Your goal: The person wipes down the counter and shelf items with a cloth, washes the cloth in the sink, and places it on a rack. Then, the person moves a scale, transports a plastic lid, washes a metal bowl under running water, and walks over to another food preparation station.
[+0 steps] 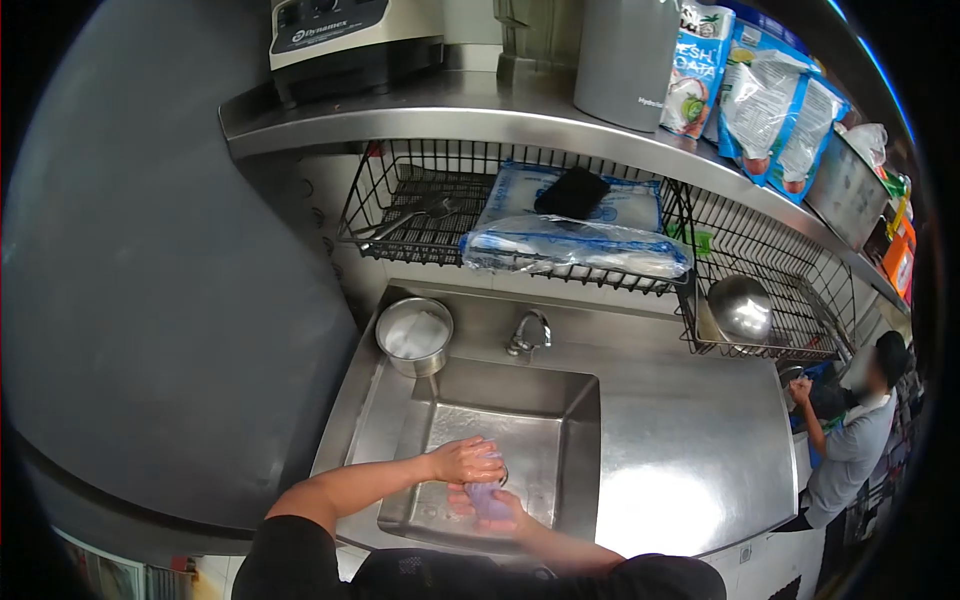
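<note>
Over the steel sink basin (575, 430), my left hand (466, 461) has its fingers curled over a pale lilac, soft-looking thing (488, 498), perhaps a cloth or thin plastic. My right hand (510, 513) holds the same thing from below and from the right. Its fingertips show at the left side of it. Both hands look wet and are close together. Fingers and palms hide part of the lilac thing, so I cannot tell its exact kind. Behind the basin stands a curved chrome faucet (530, 333).
A round metal pot (414, 337) with white contents sits at the sink's back left corner. Wire baskets (420, 240) hang above, under a steel shelf (420, 122) with a blender base (350, 45). At far right, another person (850, 455) stands with hands raised together.
</note>
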Demonstrator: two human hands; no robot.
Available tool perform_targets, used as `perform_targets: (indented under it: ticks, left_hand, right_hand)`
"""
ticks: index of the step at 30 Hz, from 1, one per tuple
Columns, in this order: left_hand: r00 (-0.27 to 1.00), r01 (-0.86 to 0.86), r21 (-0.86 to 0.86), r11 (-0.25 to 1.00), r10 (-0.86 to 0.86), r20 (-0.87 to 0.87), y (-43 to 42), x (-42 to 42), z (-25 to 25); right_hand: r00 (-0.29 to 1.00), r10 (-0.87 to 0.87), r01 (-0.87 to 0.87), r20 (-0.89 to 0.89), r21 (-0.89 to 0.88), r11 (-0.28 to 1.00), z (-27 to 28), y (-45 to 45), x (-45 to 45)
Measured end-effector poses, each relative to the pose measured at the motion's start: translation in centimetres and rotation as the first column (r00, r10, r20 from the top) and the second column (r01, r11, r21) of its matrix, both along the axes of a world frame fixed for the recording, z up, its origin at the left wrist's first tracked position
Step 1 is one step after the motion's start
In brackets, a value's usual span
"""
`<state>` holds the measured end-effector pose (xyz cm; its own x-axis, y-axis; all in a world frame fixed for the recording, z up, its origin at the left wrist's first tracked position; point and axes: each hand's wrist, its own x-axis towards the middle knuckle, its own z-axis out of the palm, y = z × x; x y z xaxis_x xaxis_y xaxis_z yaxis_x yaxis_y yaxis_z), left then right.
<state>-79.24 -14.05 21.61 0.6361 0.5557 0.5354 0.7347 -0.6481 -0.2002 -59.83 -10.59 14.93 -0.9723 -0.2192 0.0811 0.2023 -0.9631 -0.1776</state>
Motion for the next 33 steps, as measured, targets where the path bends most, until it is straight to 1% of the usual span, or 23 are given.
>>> perform_targets:
  ticks: [1,2,3,4,5,6,7,8,9,10,12,13,14,16,17,18,20,22,24,27,29,30,33]
  left_hand:
    - [1.000,-0.001,-0.002,1.000,0.001,0.002,-0.2,-0.5,-1.1]
    - [0.996,-0.039,-0.214,0.976,0.019,-0.092,-0.6,-1.0,-2.4]
    - [0.983,-0.089,-0.414,0.906,0.013,-0.184,-1.0,-0.8,-3.3]
    - [0.984,-0.080,-0.420,0.904,0.006,-0.176,-1.3,-0.2,-4.4]
    - [0.965,-0.248,-0.603,0.758,0.137,-0.224,-1.3,0.5,-5.2]
    - [0.919,-0.393,-0.736,0.551,0.249,-0.305,-1.2,0.9,-5.5]
    - [0.921,-0.390,-0.735,0.555,0.244,-0.305,-1.4,1.3,-5.7]
    - [0.887,-0.410,-0.820,0.400,0.384,-0.257,-1.7,1.7,-5.6]
    - [0.824,-0.394,-0.888,0.236,0.519,-0.228,-2.0,2.1,-5.8]
    - [0.827,-0.393,-0.889,0.236,0.514,-0.230,-2.5,2.5,-8.2]
    - [0.618,-0.250,-0.965,0.081,0.781,-0.094,-3.7,3.4,-14.5]
    - [0.549,-0.206,-0.947,0.248,0.830,0.098,-4.5,4.7,-15.2]
    - [0.551,-0.204,-0.948,0.244,0.829,0.095,-4.5,5.5,-13.5]
    - [0.129,0.281,-0.960,-0.001,0.991,0.037,-4.3,7.1,-7.0]
    - [-0.140,0.558,-0.815,0.154,0.986,0.091,-4.4,7.4,-5.7]
    - [-0.131,0.561,-0.815,0.147,0.987,0.088,-4.4,7.4,-5.3]
    - [-0.354,0.861,-0.361,0.357,0.932,0.077,-4.4,7.4,-4.6]
    - [-0.412,0.859,-0.316,0.403,0.910,0.042,-4.0,7.7,-1.7]
    - [-0.503,0.864,0.054,0.501,0.864,0.016,-3.8,7.4,-0.5]
    - [-0.663,0.729,0.301,0.615,0.744,0.084,-2.0,6.9,4.1]
    - [-0.731,0.665,0.308,0.681,0.677,0.083,-0.8,7.3,8.2]
    - [-0.718,0.676,0.305,0.670,0.693,0.068,-0.5,7.9,9.7]
    - [-0.728,0.635,0.585,0.506,0.644,0.234,-1.0,9.3,13.0]
  right_hand:
    - [0.989,-0.023,-0.010,0.149,0.213,0.977,-3.8,-0.1,0.0]
    - [0.954,-0.080,-0.048,0.288,0.411,0.910,-6.4,0.2,-0.3]
    - [0.952,-0.084,-0.046,0.296,0.406,0.913,-7.4,0.6,-0.8]
    - [0.912,-0.080,-0.187,0.402,0.582,0.792,-8.4,0.8,-1.2]
    - [0.860,-0.103,-0.336,0.499,0.707,0.623,-8.6,1.2,-1.5]
    - [0.859,-0.110,-0.332,0.499,0.708,0.623,-7.7,1.9,-2.0]
    - [0.908,-0.168,-0.362,0.385,0.920,0.153,-6.8,2.7,-2.6]
    - [0.953,-0.156,-0.299,0.259,0.884,-0.359,-6.0,3.4,-3.2]
    - [0.979,0.017,-0.165,0.203,0.840,-0.517,-6.0,4.3,-3.7]
    - [0.979,0.012,-0.168,0.202,0.841,-0.514,-6.1,4.9,-3.8]
    - [0.971,0.119,-0.055,0.207,0.678,-0.733,-4.6,6.0,-4.0]
    - [0.976,0.187,0.068,0.115,0.651,-0.756,-1.4,6.2,-4.0]
    - [0.976,0.185,0.065,0.116,0.655,-0.753,-1.2,7.0,-4.7]
    - [0.878,0.472,0.383,0.077,0.479,-0.790,-1.4,8.4,-6.1]
    - [0.881,0.467,0.377,0.077,0.484,-0.790,-0.7,8.8,-6.6]
    - [0.843,0.537,0.495,-0.016,0.411,-0.765,0.2,9.3,-7.2]
    - [0.798,0.594,0.591,-0.101,0.325,-0.738,2.7,10.1,-8.2]
    - [0.723,0.656,0.690,-0.217,0.193,-0.697,5.7,10.2,-9.1]
    - [0.640,0.686,0.740,-0.348,0.037,-0.672,7.2,11.2,-10.1]
    - [0.690,0.486,0.564,-0.536,-0.022,-0.825,12.0,11.8,-10.7]
    - [0.604,0.361,0.493,-0.711,-0.023,-0.870,14.9,11.8,-11.2]
    - [0.526,0.310,0.478,-0.792,-0.027,-0.878,15.5,11.6,-11.3]
    - [0.410,0.121,0.434,-0.904,0.077,-0.898,17.0,10.2,-10.0]
